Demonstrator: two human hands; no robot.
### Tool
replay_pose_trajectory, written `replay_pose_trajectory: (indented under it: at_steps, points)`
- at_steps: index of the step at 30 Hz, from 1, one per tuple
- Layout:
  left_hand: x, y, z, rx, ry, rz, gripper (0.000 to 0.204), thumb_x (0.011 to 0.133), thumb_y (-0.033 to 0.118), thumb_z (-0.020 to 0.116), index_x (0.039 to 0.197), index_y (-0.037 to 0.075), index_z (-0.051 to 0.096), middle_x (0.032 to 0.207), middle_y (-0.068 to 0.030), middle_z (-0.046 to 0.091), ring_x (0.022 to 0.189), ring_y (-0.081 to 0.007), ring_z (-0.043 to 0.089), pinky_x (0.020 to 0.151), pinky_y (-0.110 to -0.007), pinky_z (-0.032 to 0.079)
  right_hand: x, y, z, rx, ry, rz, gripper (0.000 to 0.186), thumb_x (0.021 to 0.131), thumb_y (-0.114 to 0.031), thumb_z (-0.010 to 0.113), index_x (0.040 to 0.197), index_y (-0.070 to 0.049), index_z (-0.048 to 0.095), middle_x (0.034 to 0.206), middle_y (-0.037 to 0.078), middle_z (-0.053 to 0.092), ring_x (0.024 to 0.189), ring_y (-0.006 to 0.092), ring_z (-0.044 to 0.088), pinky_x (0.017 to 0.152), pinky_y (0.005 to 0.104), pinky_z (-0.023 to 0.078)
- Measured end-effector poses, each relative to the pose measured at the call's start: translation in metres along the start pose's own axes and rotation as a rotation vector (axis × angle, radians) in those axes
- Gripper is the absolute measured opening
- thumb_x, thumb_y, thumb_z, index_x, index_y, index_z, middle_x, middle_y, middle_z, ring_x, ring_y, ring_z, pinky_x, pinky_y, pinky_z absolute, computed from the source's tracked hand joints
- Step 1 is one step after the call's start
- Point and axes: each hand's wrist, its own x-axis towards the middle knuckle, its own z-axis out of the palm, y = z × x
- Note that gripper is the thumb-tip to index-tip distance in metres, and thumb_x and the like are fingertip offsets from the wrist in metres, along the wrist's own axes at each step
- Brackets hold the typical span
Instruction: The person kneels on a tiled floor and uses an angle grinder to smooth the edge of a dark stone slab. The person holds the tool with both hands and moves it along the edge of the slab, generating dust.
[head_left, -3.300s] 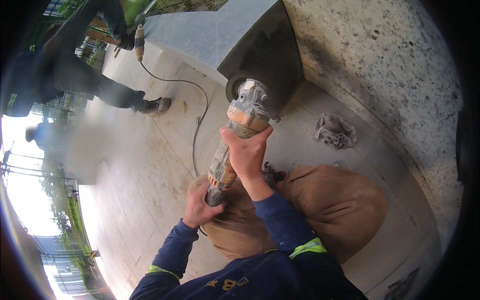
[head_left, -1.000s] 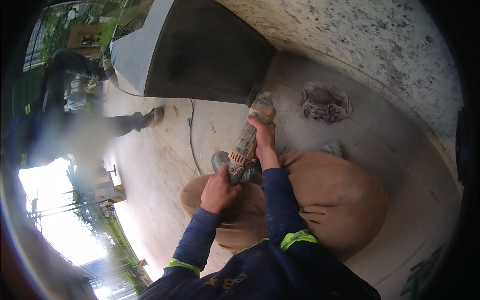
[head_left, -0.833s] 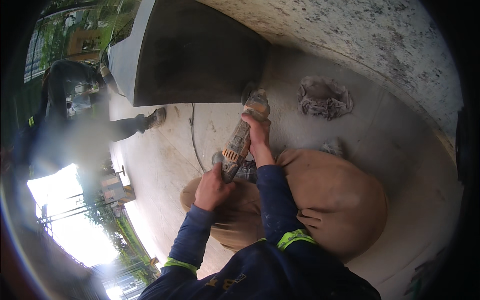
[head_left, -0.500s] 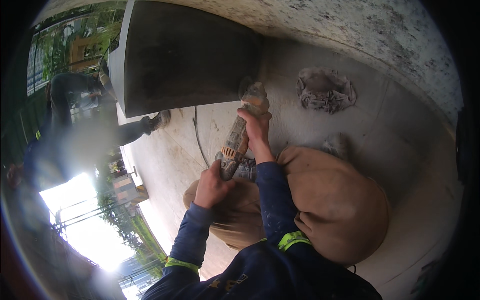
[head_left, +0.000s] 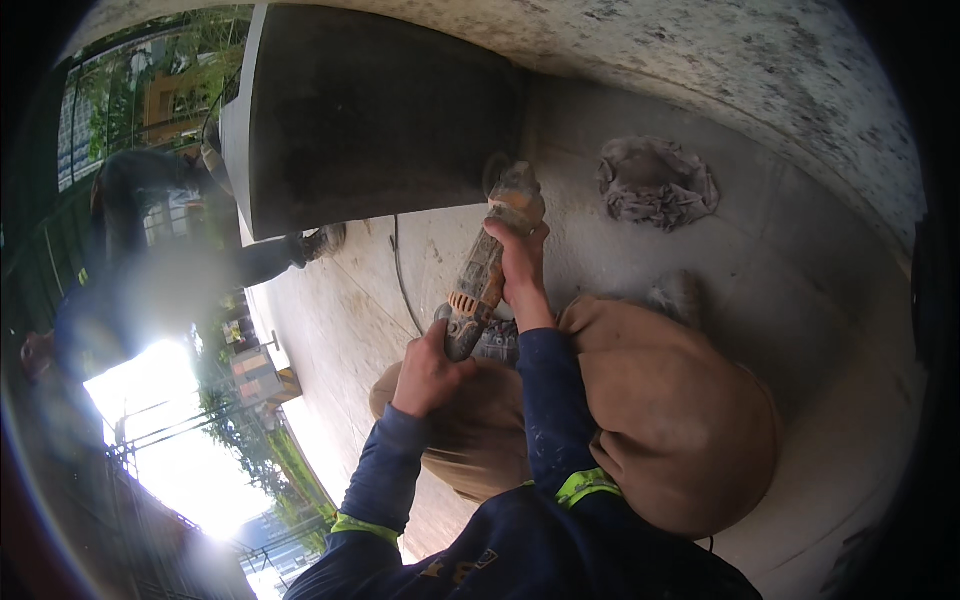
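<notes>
Both my hands hold a dusty orange and grey angle grinder [head_left: 484, 262]. My right hand [head_left: 521, 262] is wrapped round its body close to the head. Around the rear end by the vents, my left hand [head_left: 432, 370] is closed, thumb along the side. The grinder's disc [head_left: 495, 172] is at the lower edge of a dark grey panel or block face [head_left: 380, 120], near where it meets the floor; dust and blur hide whether it touches. Below the tool my bent knees show in brown trousers [head_left: 670, 400].
A crumpled grey cloth or bag [head_left: 658, 182] lies on the dusty floor [head_left: 590, 245] to the right. A dark cable [head_left: 402, 275] runs along the floor left of the grinder. Rough speckled wall [head_left: 760, 90] curves behind. Another person [head_left: 130, 210] bends at the far left, one shoe near the block.
Hands and grinder sit slightly farther right in the picture, along with the surroundings, a small shift of view. My grip is the same. The other person has shifted slightly.
</notes>
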Motion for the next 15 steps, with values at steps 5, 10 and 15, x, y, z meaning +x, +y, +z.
replay_pose_trajectory:
  at_steps: [5, 10, 15]
  points:
    - [0.0, -0.001, 0.001, 0.022, 0.033, 0.017, 0.057, 0.068, 0.019, 0.076, 0.114, -0.007, 0.058, 0.089, -0.0301, 0.065, 0.089, -0.0433, 0.066, 0.076, -0.045, 0.052, -0.003, -0.008, 0.004, 0.012, -0.016, 0.022, 0.087, 0.072, -0.018, 0.078, 0.136, 0.001, 0.023, 0.123, 0.019, 0.049, 0.112, 0.0283, 0.053, 0.096, 0.0404, 0.045]
    - [0.01, 0.003, 0.0, -0.004, 0.037, 0.058, 0.057, 0.066, 0.017, 0.078, 0.113, -0.006, 0.056, 0.086, -0.0308, 0.065, 0.086, -0.0473, 0.064, 0.073, -0.049, 0.053, 0.0, -0.024, 0.01, -0.009, -0.018, -0.008, 0.081, 0.074, -0.017, 0.077, 0.135, -0.002, 0.027, 0.122, 0.017, 0.049, 0.111, 0.0272, 0.054, 0.093, 0.043, 0.048]
    - [0.015, 0.007, -0.001, 0.02, 0.021, 0.022, 0.057, 0.066, 0.017, 0.078, 0.112, -0.005, 0.056, 0.085, -0.0304, 0.065, 0.085, -0.0474, 0.064, 0.073, -0.049, 0.053, 0.007, -0.025, 0.012, -0.034, 0.019, -0.009, 0.082, 0.073, -0.017, 0.078, 0.135, 0.0, 0.027, 0.121, 0.017, 0.049, 0.109, 0.0277, 0.055, 0.093, 0.0416, 0.048]
